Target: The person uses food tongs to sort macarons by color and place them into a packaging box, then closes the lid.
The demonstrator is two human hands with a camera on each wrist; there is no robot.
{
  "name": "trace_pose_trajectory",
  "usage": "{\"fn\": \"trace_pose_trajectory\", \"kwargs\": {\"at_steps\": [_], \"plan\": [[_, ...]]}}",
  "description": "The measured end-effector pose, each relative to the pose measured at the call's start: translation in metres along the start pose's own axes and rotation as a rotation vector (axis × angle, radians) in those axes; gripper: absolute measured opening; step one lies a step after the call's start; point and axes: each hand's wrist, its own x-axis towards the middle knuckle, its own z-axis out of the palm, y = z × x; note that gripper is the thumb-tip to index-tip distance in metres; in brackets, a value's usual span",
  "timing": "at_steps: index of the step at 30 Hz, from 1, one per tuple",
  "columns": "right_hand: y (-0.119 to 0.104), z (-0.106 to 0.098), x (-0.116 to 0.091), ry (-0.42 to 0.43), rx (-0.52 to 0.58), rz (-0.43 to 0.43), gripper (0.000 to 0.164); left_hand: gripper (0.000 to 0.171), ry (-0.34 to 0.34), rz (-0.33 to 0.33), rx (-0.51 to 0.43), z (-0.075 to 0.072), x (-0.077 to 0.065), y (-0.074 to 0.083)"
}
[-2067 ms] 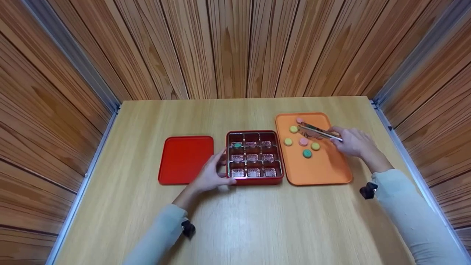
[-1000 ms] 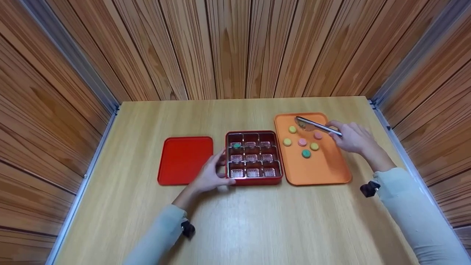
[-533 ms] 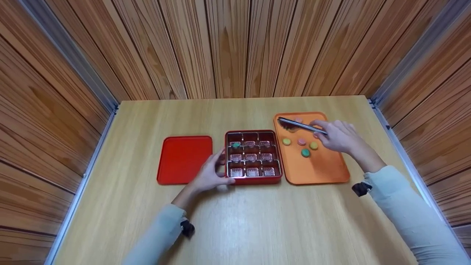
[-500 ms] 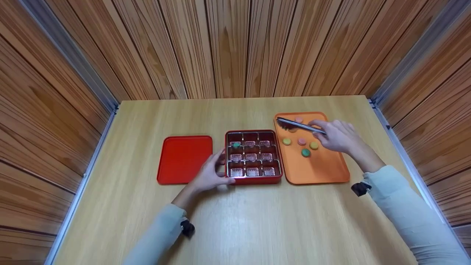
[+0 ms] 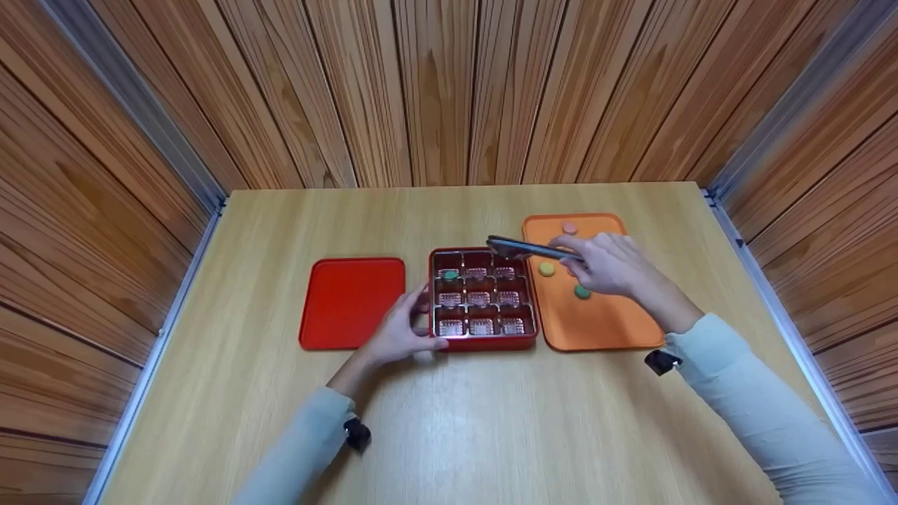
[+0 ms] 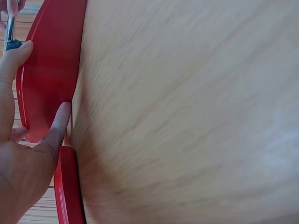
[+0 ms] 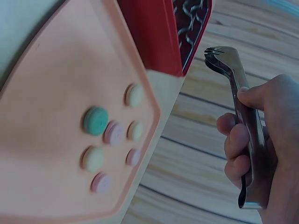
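A red box (image 5: 494,344) with a nine-compartment clear insert stands mid-table. A green macaron (image 5: 450,275) sits in its back-left compartment. My left hand (image 5: 400,333) holds the box at its front-left corner, the thumb against the front wall and the fingers along the left side. My right hand (image 5: 603,263) grips metal tongs (image 5: 523,247), whose tips reach over the box's back-right corner. I cannot tell whether anything lies between those tips. To the right, an orange tray (image 5: 603,330) bears another green macaron (image 7: 96,120), a pink macaron (image 7: 100,182), a yellow macaron (image 7: 92,158) and several more.
A shallow red lid (image 5: 354,303) lies left of the box, close to my left hand. The tray's left edge runs right along the box. A wood-panelled wall (image 5: 449,105) rises behind the table (image 5: 477,421).
My right hand has carried the tongs from the far part of the tray leftward to the back-right corner of the box. The left hand and the box have stayed put.
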Motion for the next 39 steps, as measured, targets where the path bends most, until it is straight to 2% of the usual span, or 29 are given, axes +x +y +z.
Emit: {"fn": "trace_pose_trajectory", "kwargs": {"at_steps": [5, 18, 25, 34, 39], "plan": [[-0.015, 0.003, 0.005, -0.019, -0.001, -0.042, 0.031, 0.12, 0.006, -0.002, 0.011, 0.0, 0.0, 0.0], [-0.046, 0.017, 0.014, 0.027, -0.043, -0.155, 0.031, 0.119, 0.001, 0.014, -0.032, 0.001, 0.001, 0.0], [-0.06, 0.026, 0.018, -0.011, -0.05, -0.176, 0.035, 0.122, -0.006, 0.02, -0.056, 0.0, 0.0, -0.002], [-0.067, 0.033, 0.019, -0.031, -0.061, -0.192, 0.037, 0.123, 0.018, 0.031, 0.031, 0.0, -0.001, -0.003], [-0.067, 0.035, 0.019, -0.045, -0.065, -0.175, 0.037, 0.122, 0.011, 0.039, 0.005, 0.0, 0.0, -0.002]]}}
